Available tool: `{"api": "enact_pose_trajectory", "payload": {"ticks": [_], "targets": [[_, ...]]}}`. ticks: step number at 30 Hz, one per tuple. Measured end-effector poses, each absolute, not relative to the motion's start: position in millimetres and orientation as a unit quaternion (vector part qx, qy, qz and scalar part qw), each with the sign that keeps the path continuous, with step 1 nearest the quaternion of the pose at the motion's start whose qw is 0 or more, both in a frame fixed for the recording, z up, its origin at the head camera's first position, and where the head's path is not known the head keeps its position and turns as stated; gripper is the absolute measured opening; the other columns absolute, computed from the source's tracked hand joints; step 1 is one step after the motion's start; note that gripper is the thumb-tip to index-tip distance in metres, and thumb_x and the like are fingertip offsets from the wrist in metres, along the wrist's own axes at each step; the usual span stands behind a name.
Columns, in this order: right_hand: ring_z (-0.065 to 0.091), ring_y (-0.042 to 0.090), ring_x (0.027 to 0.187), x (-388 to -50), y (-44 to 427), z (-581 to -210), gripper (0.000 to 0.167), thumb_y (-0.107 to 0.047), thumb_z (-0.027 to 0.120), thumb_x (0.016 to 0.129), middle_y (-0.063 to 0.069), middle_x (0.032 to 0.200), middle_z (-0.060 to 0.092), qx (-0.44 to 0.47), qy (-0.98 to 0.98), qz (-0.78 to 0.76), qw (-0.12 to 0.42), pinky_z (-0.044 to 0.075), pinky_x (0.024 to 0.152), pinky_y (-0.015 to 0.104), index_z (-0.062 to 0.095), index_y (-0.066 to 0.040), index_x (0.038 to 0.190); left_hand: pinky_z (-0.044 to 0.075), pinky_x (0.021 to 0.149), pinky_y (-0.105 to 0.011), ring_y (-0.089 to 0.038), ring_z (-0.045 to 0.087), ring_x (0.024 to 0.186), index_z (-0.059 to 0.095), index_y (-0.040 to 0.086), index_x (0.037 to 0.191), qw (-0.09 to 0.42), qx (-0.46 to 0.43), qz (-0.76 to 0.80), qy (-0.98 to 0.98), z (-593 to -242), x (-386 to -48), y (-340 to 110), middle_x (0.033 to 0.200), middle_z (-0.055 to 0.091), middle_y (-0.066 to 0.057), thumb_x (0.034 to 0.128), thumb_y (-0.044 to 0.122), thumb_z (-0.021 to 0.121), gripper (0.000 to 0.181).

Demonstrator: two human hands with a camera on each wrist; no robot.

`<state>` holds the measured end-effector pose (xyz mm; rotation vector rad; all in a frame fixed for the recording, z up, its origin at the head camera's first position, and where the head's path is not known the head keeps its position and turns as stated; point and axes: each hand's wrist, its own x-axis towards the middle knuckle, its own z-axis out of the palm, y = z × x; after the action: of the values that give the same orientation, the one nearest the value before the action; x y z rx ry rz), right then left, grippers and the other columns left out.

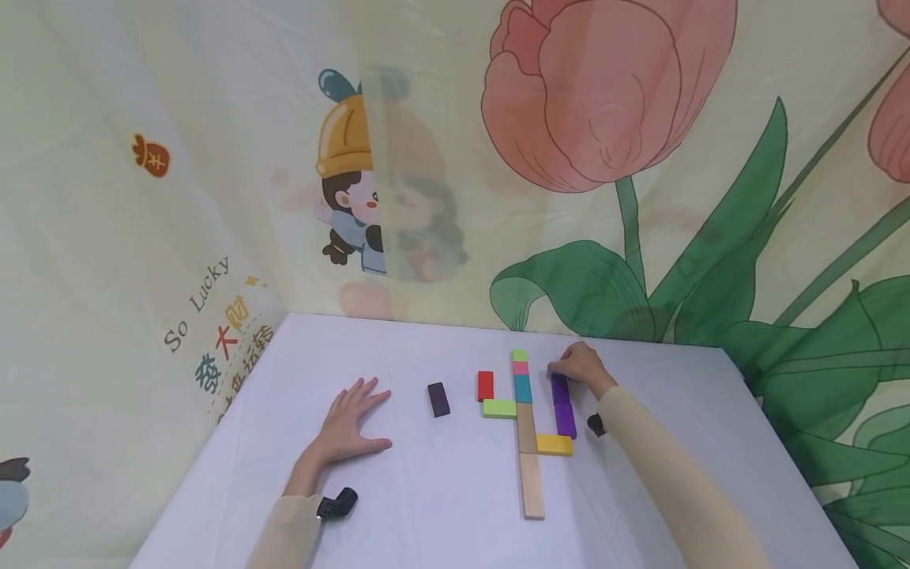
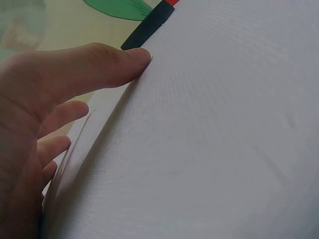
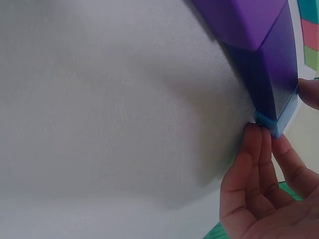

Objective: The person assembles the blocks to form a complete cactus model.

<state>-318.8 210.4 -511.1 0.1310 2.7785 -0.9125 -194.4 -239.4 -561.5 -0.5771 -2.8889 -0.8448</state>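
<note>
My right hand (image 1: 583,364) pinches a small blue block (image 3: 276,125) between thumb and fingers, against the far end of two purple blocks (image 1: 564,419) laid end to end. From above, the hand hides that blue block. My left hand (image 1: 347,423) is spread with its fingers apart and nothing in it, left of a black block (image 1: 438,400). A column runs from wooden blocks (image 1: 530,485) through a teal block (image 1: 522,389) and a pink block (image 1: 520,368) to a green one (image 1: 520,356). A yellow block (image 1: 554,445) juts out to its right.
Left of the column, a light green block (image 1: 500,408) lies crosswise, with a red block (image 1: 486,386) just beyond it. All rest on a white table (image 1: 426,498). A printed cloth (image 1: 441,158) hangs along the table's back edge.
</note>
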Motion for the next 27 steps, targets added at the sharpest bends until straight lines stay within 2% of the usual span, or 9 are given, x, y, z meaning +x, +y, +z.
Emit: {"api": "enact_pose_trajectory", "payload": {"ticks": [5,9,12,15,19,22,27], "targets": [[0.056,0.023,0.075,-317.6,210.3,-509.8,0.032,-0.027,0.072,0.080,0.011,0.080,0.061,0.044,0.947,-0.300,0.106,0.048,0.061,0.031,0.063,0.004,0.086,0.010,0.115,-0.065,-0.044,0.019,0.146,0.054,0.010,0.141,0.034,-0.184,-0.277,-0.942,-561.1,-194.1,-238.5,0.156,0.033,-0.020,0.0712,0.050,0.078,0.085],[0.058,0.028,0.081,-315.3,205.9,-505.8,0.041,-0.031,0.071,0.084,0.018,0.091,0.064,0.036,0.959,-0.272,0.071,0.052,0.069,0.039,0.062,0.007,0.098,0.009,0.115,-0.065,-0.043,0.019,0.146,0.053,0.010,0.142,0.030,-0.177,-0.277,-0.944,-559.3,-193.5,-237.2,0.157,0.032,-0.020,0.0708,0.050,0.078,0.086],[0.061,0.033,0.091,-312.9,191.0,-497.5,0.046,-0.030,0.070,0.087,0.023,0.105,0.064,-0.014,0.966,-0.259,0.015,0.053,0.077,0.046,0.061,0.008,0.111,0.009,0.115,-0.065,-0.043,0.019,0.146,0.053,0.009,0.142,0.030,-0.177,-0.275,-0.945,-558.3,-193.0,-237.4,0.157,0.032,-0.020,0.0708,0.051,0.078,0.086],[0.062,0.033,0.096,-307.6,161.1,-484.1,0.040,-0.025,0.071,0.088,0.022,0.110,0.063,-0.110,0.959,-0.260,-0.004,0.055,0.079,0.045,0.063,0.004,0.114,0.009,0.115,-0.066,-0.044,0.019,0.146,0.053,0.009,0.142,0.034,-0.179,-0.275,-0.944,-558.5,-192.7,-238.9,0.156,0.032,-0.020,0.0710,0.050,0.078,0.086],[0.062,0.032,0.100,-291.5,108.4,-468.5,0.042,-0.020,0.074,0.088,0.019,0.120,0.058,-0.241,0.934,-0.252,0.077,0.055,0.083,0.042,0.062,-0.001,0.123,0.010,0.114,-0.066,-0.044,0.019,0.146,0.053,0.009,0.142,0.039,-0.179,-0.273,-0.944,-559.3,-192.5,-240.1,0.156,0.033,-0.021,0.0711,0.051,0.078,0.086],[0.060,0.029,0.107,-277.9,70.4,-465.7,0.054,-0.021,0.079,0.084,0.014,0.129,0.055,-0.313,0.919,-0.199,0.136,0.053,0.090,0.041,0.059,-0.006,0.131,0.010,0.115,-0.066,-0.044,0.019,0.146,0.053,0.009,0.142,0.039,-0.178,-0.273,-0.944,-559.4,-192.5,-239.8,0.156,0.033,-0.021,0.0709,0.051,0.078,0.086],[0.054,0.021,0.117,-263.0,25.7,-472.2,0.069,-0.028,0.086,0.076,0.002,0.135,0.055,-0.361,0.915,-0.076,0.162,0.049,0.098,0.037,0.057,-0.018,0.137,0.010,0.115,-0.066,-0.044,0.019,0.146,0.053,0.010,0.142,0.035,-0.179,-0.277,-0.944,-559.1,-192.7,-238.0,0.156,0.033,-0.020,0.0713,0.050,0.079,0.085]]}}
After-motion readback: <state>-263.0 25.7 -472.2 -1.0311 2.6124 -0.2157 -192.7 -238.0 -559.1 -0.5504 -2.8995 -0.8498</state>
